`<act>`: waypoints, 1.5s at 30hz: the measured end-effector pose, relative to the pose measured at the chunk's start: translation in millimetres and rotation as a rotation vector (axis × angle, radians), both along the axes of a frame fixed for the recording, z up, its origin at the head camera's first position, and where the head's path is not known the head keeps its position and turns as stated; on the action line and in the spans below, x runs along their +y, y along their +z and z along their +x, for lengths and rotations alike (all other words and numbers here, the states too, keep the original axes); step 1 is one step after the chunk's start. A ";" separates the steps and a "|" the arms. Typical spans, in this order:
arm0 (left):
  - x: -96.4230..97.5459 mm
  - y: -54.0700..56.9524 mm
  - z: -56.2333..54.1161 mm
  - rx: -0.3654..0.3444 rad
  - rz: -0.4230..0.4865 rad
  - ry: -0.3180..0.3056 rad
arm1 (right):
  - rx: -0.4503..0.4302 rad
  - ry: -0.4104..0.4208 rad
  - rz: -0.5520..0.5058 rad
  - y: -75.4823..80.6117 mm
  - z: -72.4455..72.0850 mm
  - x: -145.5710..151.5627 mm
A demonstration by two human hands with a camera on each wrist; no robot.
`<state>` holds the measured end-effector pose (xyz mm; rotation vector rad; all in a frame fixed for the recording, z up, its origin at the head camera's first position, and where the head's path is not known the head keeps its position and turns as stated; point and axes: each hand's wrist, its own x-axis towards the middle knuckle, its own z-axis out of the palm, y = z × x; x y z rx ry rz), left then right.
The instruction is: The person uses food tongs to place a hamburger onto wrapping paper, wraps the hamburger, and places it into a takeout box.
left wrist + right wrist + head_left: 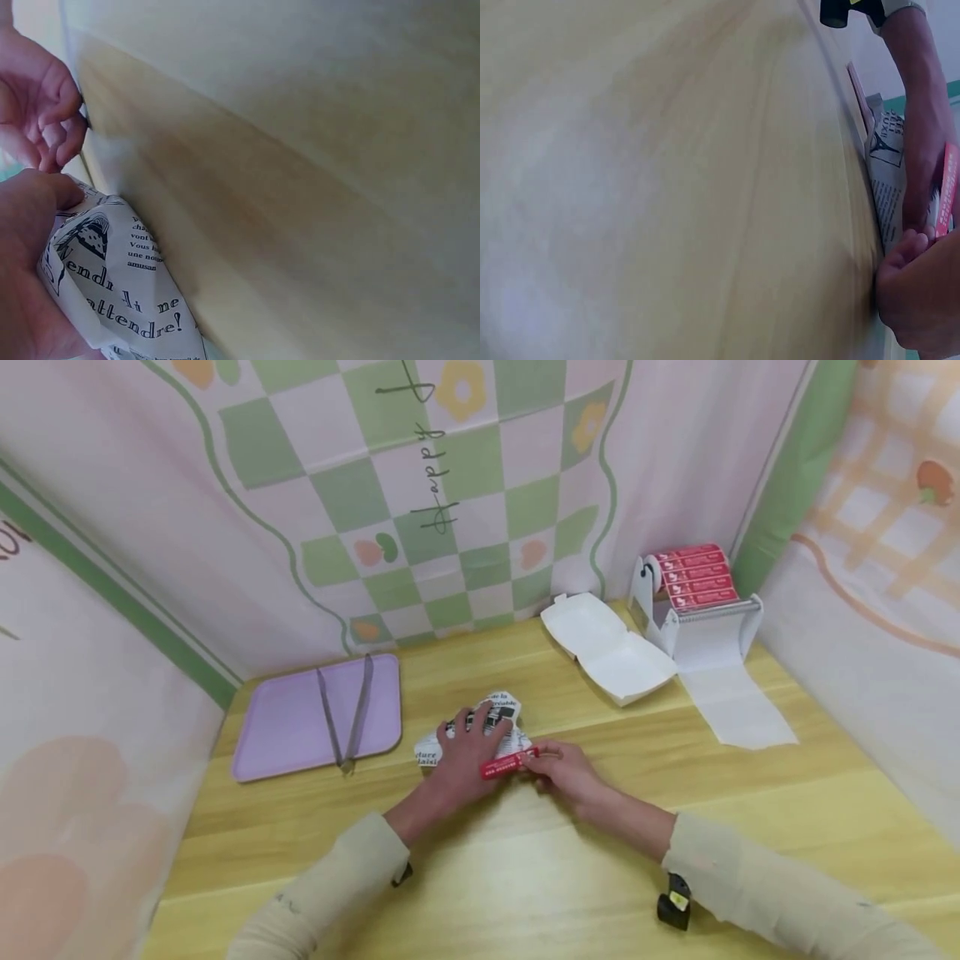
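A bundle wrapped in white newsprint-style paper (510, 739) lies on the table, its French print large in the left wrist view. Spread across its top, the fingers of my left hand (470, 758) press it down, with the thumb lying on the paper. My right hand (566, 772) pinches one end of a red sticker label (504, 765) between thumb and fingers. The label's other end reaches over the near side of the left hand. In the right wrist view, the red label (946, 191) stands out above the right hand. What the paper wraps is hidden.
Tongs (351, 727) lie across a purple tray (277, 727) on the left. At the back right, an open white takeout box (600, 639) sits beside a label dispenser (750, 627) with a red label roll (697, 578). Its pale backing strip (738, 706) trails onto the table.
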<state>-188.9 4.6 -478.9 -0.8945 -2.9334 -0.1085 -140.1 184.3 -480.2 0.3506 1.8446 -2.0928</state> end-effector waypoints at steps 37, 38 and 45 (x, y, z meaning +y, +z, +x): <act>-1.9 -2.8 -0.4 0.012 -0.005 -0.019 | 0.112 -0.014 0.231 -6.7 -6.0 -11.9; -2.1 -2.6 -0.6 0.015 -0.008 -0.019 | 0.135 -0.004 0.282 -7.1 -7.1 -11.0; -3.9 -2.8 -2.1 0.029 -0.033 -0.025 | 0.305 0.060 0.423 -12.1 -20.9 -1.8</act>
